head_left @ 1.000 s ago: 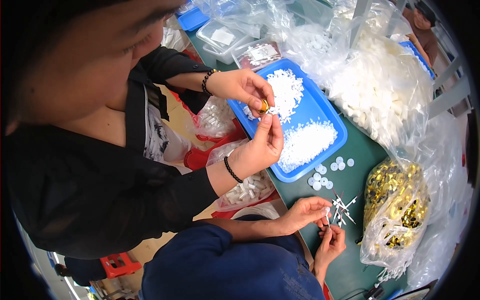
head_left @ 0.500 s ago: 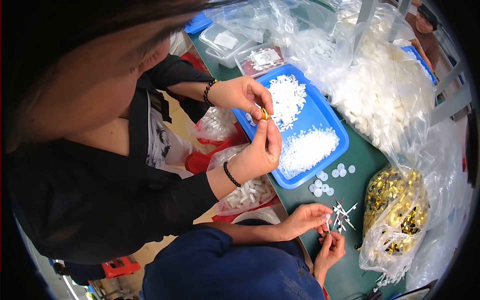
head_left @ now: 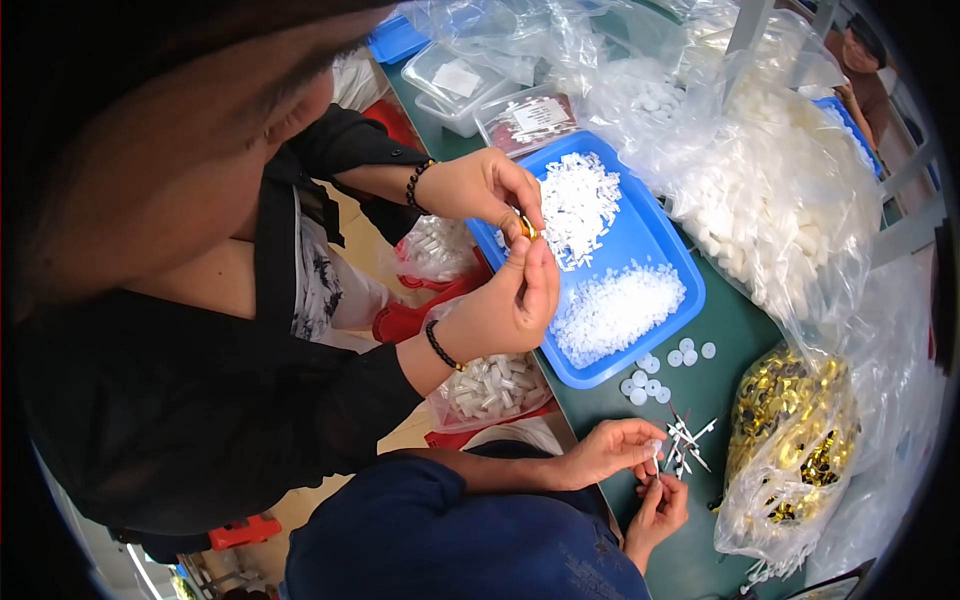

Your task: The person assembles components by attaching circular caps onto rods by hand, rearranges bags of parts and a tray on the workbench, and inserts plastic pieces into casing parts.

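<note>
My left hand [head_left: 605,455] is at the lower right, over the green table, its thumb and fingers pinched on the upper end of a small white stick-shaped part [head_left: 656,458] with a translucent top. Just below it, my right hand [head_left: 660,514] has its fingertips closed on the lower end of that part; fingers hide some of it. Beside my hands lies a loose heap of thin white and dark sticks [head_left: 690,442]. Several translucent round discs [head_left: 648,387] are scattered beyond them.
To my left, a person in black holds a small gold part [head_left: 528,228] over a blue tray [head_left: 692,298] of tiny white pieces. A bag of gold pieces [head_left: 790,430] stands right; a large bag of white parts [head_left: 760,190] lies behind. Clear boxes [head_left: 452,85] sit farther back.
The view has shifted slightly, with tray and discs a little lower in it. My hands keep their pinch on the white part. The neighbour's nearer wrist has moved slightly left.
</note>
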